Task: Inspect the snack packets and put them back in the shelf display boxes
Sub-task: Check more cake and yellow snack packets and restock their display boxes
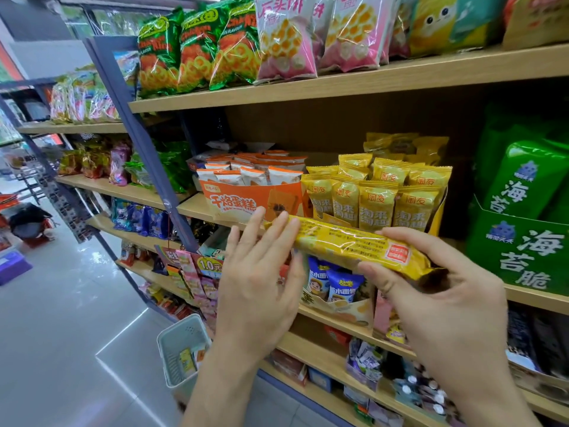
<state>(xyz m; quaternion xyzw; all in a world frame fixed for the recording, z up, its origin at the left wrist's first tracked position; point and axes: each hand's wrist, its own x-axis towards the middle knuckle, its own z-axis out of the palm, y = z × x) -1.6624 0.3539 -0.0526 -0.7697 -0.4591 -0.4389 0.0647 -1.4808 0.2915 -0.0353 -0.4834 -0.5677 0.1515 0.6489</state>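
A long yellow snack packet lies sideways in front of the shelf, its printed back facing me. My right hand grips its right end, thumb below and fingers over the top. My left hand touches its left end with straight fingers. Just behind stands the yellow display box with several upright yellow packets. Left of it is an orange display box of orange-and-white packets.
A green seaweed-snack box stands to the right. Above, a shelf board carries green and pink bags. Lower shelves hold blue packets and more boxes. A pale basket sits on the tiled floor to my left.
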